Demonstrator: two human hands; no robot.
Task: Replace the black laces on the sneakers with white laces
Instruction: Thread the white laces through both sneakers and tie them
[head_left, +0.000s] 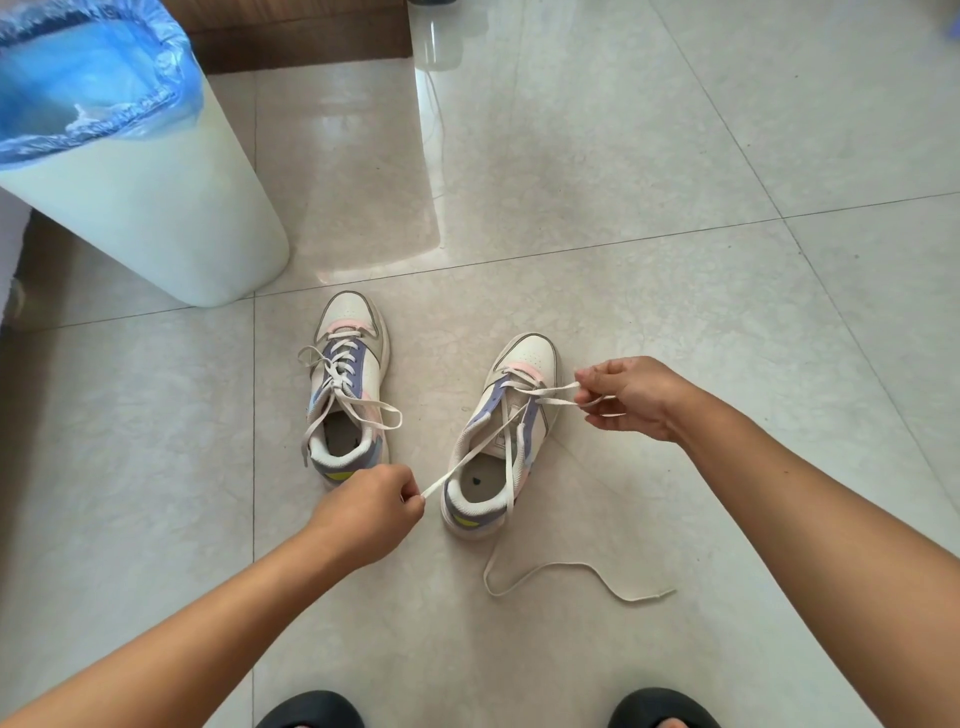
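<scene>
Two white sneakers with purple and pink panels stand on the tiled floor, toes pointing away from me. The left sneaker (349, 384) is laced with a white lace tied loosely. The right sneaker (501, 441) has a white lace (470, 460) threaded only through its eyelets near the toe. My left hand (371, 512) pinches one stretch of that lace, pulled taut toward me. My right hand (631, 397) pinches the lace to the right of the toe eyelets. A loose lace end (571, 577) trails on the floor behind the right sneaker's heel. No black lace is visible.
A white bin (156, 208) with a blue plastic liner stands at the upper left, close to the left sneaker. A brown wooden base runs along the top edge. My feet in dark slippers (311, 709) show at the bottom edge.
</scene>
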